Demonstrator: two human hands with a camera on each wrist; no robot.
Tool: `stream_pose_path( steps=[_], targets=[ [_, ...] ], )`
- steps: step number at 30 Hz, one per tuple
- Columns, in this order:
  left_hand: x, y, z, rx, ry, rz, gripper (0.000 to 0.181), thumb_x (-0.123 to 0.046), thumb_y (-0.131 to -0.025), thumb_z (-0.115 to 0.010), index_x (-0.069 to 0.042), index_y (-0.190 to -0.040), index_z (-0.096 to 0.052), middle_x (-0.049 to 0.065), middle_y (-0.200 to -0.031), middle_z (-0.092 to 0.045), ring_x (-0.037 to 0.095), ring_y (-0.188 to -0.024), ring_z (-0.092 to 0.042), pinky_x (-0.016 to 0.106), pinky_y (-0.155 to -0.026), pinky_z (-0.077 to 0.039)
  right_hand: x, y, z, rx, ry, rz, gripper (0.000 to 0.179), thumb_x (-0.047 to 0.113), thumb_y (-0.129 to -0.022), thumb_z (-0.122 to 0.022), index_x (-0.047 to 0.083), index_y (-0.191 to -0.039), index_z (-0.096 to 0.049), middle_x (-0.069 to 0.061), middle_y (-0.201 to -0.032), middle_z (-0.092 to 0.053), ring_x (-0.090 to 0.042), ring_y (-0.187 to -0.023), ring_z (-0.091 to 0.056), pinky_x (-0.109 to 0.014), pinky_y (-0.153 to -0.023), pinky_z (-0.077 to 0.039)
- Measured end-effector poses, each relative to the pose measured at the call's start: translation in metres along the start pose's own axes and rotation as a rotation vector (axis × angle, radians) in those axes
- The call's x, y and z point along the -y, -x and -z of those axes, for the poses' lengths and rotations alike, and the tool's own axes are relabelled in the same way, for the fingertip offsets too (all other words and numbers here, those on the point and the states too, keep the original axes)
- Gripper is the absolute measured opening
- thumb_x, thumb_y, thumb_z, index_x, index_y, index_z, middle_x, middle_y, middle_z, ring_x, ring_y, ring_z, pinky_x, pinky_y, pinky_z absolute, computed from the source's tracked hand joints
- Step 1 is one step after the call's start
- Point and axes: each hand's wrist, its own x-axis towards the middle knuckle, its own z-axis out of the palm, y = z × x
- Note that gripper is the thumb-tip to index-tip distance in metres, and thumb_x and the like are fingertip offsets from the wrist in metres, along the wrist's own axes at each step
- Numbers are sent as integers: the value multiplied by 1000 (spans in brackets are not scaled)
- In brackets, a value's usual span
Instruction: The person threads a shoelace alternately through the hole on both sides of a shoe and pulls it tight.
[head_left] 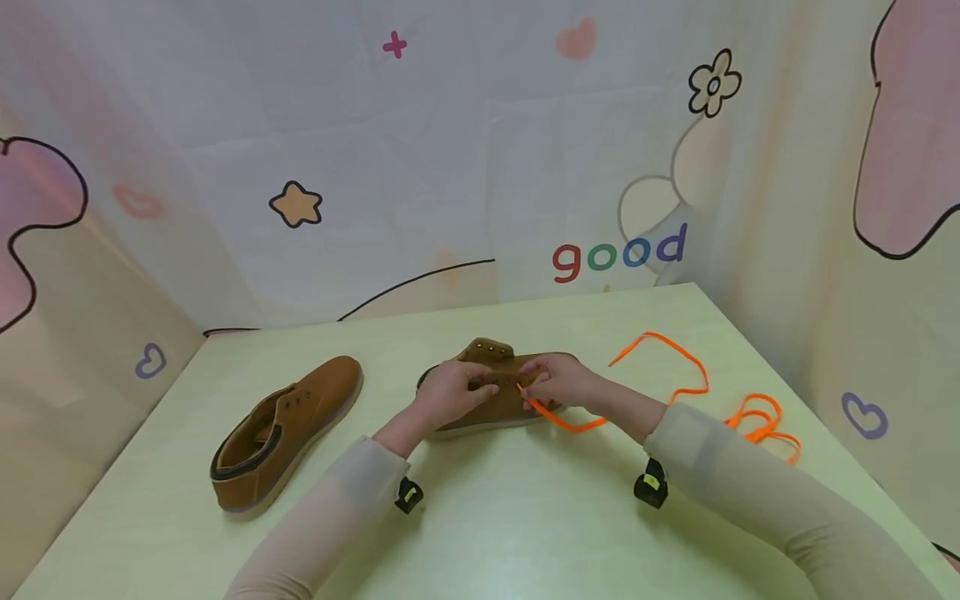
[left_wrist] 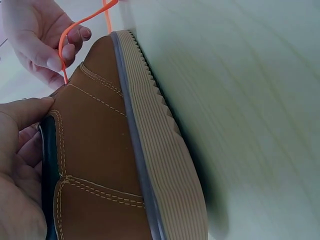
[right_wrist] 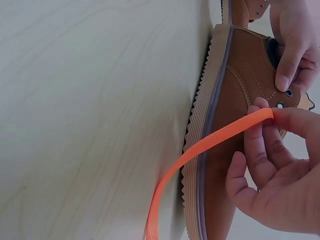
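Note:
A brown shoe [head_left: 487, 410] with a pale ridged sole stands on the table, toe to the right. My left hand [head_left: 452, 392] grips the edge of its opening by the eyelets, the thumb [right_wrist: 288, 70] on the outer side and the fingers partly hidden inside. Between thumb and fingers, my right hand [head_left: 564, 382] pinches an orange shoelace [right_wrist: 215, 138] close to its end. That end is right at the eyelet flap [right_wrist: 281, 102], as the right wrist view shows. From the pinch, the lace droops over the shoe's side and onto the table.
Another brown shoe [head_left: 330, 390], with no lace in its eyelets, lies to the left. The orange lace's loose coils [head_left: 763, 421] spread over the right side of the table [head_left: 525, 517]. A printed curtain [head_left: 420, 183] hangs behind the table.

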Motion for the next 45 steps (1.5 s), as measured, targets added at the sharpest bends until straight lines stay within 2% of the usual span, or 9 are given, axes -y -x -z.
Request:
stream_pose_path(
  steps=[6,12,18,24,30,35,38,42,45],
  targets=[
    [1,3,-1,22,29,-10,21,-21,-99,-68,-6,-111,-76,6,-85,-76,6,-58,-46,20,-58,-40,1,-7,2,126,-124,-86,31,11,-100,-56,-8,-124,-61,3,-82,-76,-8,-68,-69,-26,-74,-59],
    [1,2,3,41,33,-16,25,-22,-98,-68,-5,-115,-76,9,-99,-79,8,-66,-54,26,-67,-50,-11,-18,12,266,-307,-112,18,14,-107,-47,3,-115,-58,7,-86,-75,-7,-80,-73,-27,-81,-57],
    [2,2,7,45,30,-24,24,-22,-99,-68,-6,-115,-76,7,-98,-78,7,-66,-52,24,-67,-48,-16,-23,21,318,-273,-60,23,23,-108,-48,6,-118,-59,6,-95,-75,-12,-92,-75,-35,-90,-59],
    [2,3,8,39,75,-65,16,-20,-99,-68,-7,-104,-76,1,-75,-66,6,-58,-43,19,-58,-35,-17,-25,26,233,-230,-66,20,22,-105,-56,7,-113,-68,6,-83,-66,-9,-77,-65,-27,-78,-58],
    [3,5,7,31,60,-80,13,-21,-98,-69,-9,-96,-74,-4,-69,-57,4,-57,-41,17,-58,-32,-10,-26,37,117,-333,-50,18,23,-106,-57,19,-96,-72,9,-79,-59,-7,-73,-51,-20,-72,-47],
    [6,8,7,25,64,-72,16,-20,-98,-69,-7,-103,-76,2,-76,-68,4,-57,-40,17,-58,-33,22,-24,80,-88,-340,-20,14,22,-105,-58,17,-110,-70,15,-91,-62,-11,-94,-52,-22,-83,-48],
    [6,9,7,20,58,-72,23,-21,-98,-69,-5,-113,-77,7,-88,-76,4,-58,-42,18,-60,-37,43,-19,112,-198,-327,-3,13,25,-105,-60,18,-109,-70,18,-94,-63,-12,-104,-53,-23,-88,-48],
    [7,9,6,24,43,-73,26,-22,-99,-69,-5,-116,-76,8,-97,-78,3,-59,-44,18,-62,-39,61,-8,148,-294,-334,34,22,27,-104,-61,30,-85,-73,20,-86,-66,-5,-92,-59,-19,-82,-49],
    [8,8,6,20,42,-81,22,-21,-98,-69,-5,-111,-77,7,-89,-77,3,-57,-42,18,-60,-36,66,-2,165,-365,-365,70,28,27,-103,-60,33,-78,-71,20,-79,-69,0,-81,-63,-15,-76,-51]
  ],
)
